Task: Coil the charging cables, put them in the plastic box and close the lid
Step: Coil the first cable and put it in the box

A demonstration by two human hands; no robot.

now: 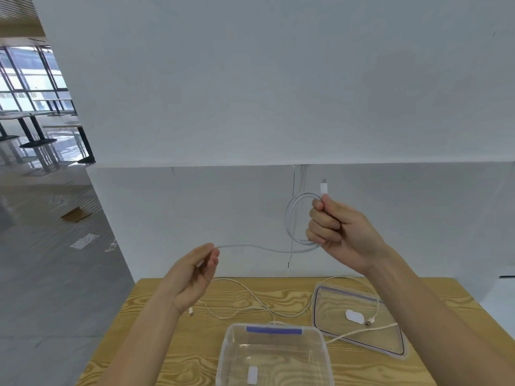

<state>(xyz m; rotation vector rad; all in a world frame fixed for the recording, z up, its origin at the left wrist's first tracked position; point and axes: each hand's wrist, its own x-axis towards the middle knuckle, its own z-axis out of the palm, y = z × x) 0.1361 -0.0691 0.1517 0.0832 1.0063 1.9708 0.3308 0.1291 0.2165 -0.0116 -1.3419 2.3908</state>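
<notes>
The right hand (338, 229) is raised above the wooden table (172, 344), fist closed around a looped white cable (291, 218) — plug pointing up. The left hand (192, 277) pinches the cable's trailing length. Below, the clear plastic box (274, 355) sits open, its lid (359, 320) beside it under a second cable (250, 295).

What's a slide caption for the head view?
Right hand holds coiled white cable, left hand feeds slack; open plastic box waits.
</notes>
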